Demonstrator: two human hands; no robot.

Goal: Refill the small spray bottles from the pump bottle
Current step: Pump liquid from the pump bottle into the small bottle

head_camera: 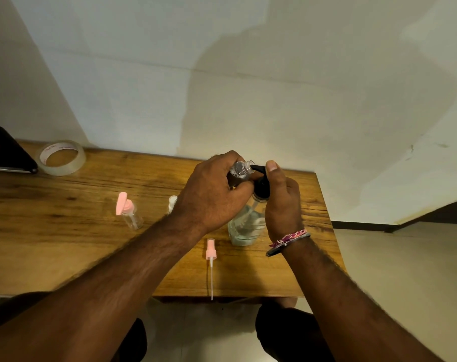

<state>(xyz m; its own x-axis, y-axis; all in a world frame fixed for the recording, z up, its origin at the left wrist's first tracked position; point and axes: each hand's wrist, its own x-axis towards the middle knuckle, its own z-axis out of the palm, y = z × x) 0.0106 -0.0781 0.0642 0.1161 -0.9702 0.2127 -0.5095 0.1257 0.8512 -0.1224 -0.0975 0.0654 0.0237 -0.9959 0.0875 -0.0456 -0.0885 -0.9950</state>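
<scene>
Wooden counter (65, 246): left hand (211, 194) grips uncapped bottle (241, 169) at pump (261, 185) spout; right hand (282, 202) curled on pump.

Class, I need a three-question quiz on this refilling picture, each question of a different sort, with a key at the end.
1. True or false: the left hand holds a small open bottle tilted against the black pump spout.
2. Which lies nearest the table's front edge? A) tape roll B) pink sprayer with tube C) capped pink bottle
3. Fill in: the right hand's grip is on the ____ of the big clear bottle.

Key: 1 true; 2 B; 3 pump head.
</scene>
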